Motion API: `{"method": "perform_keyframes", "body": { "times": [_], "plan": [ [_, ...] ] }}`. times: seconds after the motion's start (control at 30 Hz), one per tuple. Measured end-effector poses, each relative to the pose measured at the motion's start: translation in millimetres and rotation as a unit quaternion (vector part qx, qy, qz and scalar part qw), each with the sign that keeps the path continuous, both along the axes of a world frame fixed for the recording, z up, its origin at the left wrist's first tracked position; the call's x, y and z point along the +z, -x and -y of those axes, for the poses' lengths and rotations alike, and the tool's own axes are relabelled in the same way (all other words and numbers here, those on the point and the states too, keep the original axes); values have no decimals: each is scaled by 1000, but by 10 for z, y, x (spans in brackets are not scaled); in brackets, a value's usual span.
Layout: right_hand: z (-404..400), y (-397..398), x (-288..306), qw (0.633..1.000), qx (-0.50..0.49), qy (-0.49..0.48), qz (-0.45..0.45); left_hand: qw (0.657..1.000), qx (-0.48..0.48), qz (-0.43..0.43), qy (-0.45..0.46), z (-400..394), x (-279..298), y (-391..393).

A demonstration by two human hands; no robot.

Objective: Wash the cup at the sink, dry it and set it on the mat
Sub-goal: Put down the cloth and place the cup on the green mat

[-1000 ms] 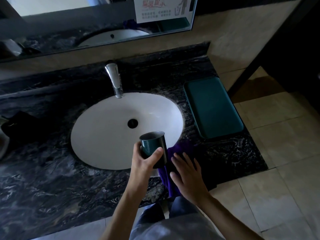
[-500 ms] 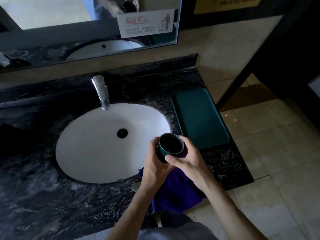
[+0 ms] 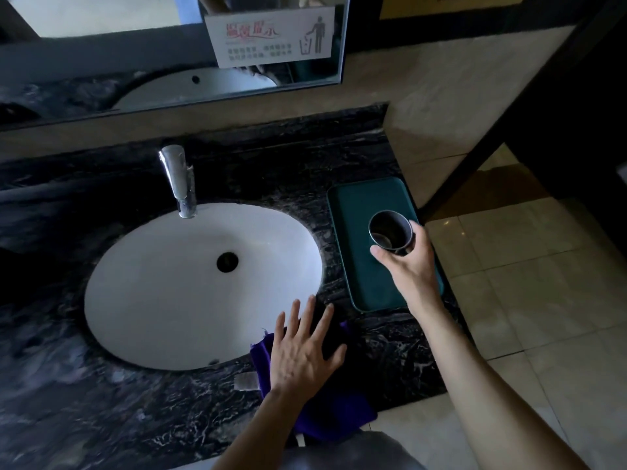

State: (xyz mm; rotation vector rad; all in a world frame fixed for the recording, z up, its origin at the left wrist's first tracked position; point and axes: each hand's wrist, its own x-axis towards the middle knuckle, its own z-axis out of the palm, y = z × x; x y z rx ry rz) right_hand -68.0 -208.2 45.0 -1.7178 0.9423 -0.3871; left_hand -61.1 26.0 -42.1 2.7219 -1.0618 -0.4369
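My right hand (image 3: 409,266) grips a small dark cup (image 3: 390,230), mouth up, held over the middle of the dark green mat (image 3: 356,205) to the right of the sink; whether the cup touches the mat I cannot tell. My left hand (image 3: 303,351) lies flat with fingers spread on a purple cloth (image 3: 336,412) on the counter's front edge. The white oval sink (image 3: 169,300) sits to the left, with a chrome tap (image 3: 178,179) behind it.
The black marble counter (image 3: 84,401) ends just right of the mat, where the tiled floor (image 3: 543,300) begins. A mirror (image 3: 101,45) with a paper notice (image 3: 271,35) hangs on the back wall. A dark post (image 3: 502,130) stands at the right.
The cup passed from my left hand to my right hand, which carried it rightward over the mat. My left hand let go and dropped flat onto the purple cloth.
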Motion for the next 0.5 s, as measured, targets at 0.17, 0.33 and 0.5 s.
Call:
{"method": "perform_keyframes", "body": {
  "times": [0.17, 0.33, 0.5],
  "plan": [
    [125, -79, -136, 1000, 0, 10, -11, 1000, 2, -2, -12, 25, 5, -8],
    [169, -87, -170, 1000, 1, 2, -18, 1000, 3, -2, -22, 37, -2, -8],
    [177, -97, -185, 1000, 3, -6, -18, 1000, 6, 0, -25, 38, -8, -7]
  ]
}}
